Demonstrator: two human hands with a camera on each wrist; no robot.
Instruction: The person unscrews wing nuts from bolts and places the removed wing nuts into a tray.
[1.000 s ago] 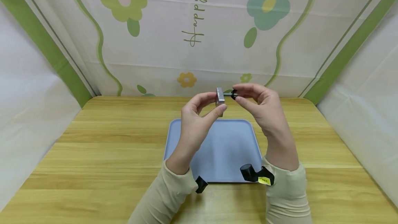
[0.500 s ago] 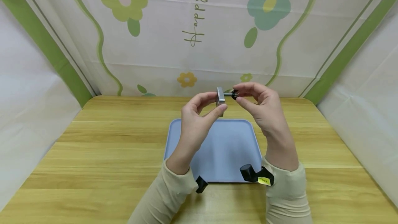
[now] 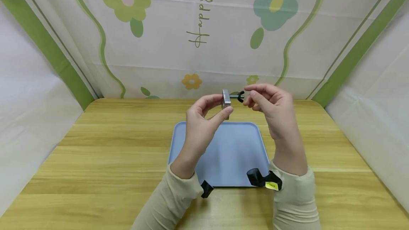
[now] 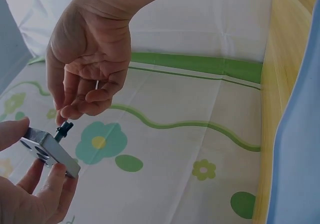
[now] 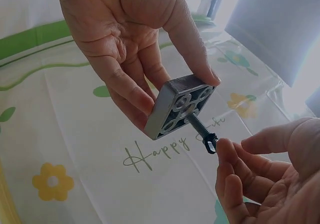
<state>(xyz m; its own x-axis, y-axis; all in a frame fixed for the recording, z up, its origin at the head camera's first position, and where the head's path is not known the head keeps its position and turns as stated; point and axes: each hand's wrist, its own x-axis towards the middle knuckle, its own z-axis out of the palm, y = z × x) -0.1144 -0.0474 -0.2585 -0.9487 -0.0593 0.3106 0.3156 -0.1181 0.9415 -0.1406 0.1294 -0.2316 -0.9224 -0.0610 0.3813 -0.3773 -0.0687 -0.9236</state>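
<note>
Right hand (image 3: 276, 109) eases away, thumb off the black wing nut (image 3: 241, 96), fingers loosely bent, gripping nothing; left hand (image 3: 201, 123) pinches the metal block (image 3: 226, 98) above the counter (image 3: 112, 152), its threaded bolt (image 5: 198, 124) running sideways toward the nearer right hand.

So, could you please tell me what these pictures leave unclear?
Head: print on the yellow label, too small to read; part of the blue tray, behind the left hand and sleeve.
Left wrist: where the threaded rod meets the metal block, hidden by the block.
Right wrist: part of the right hand, cut off by the right edge.
</note>
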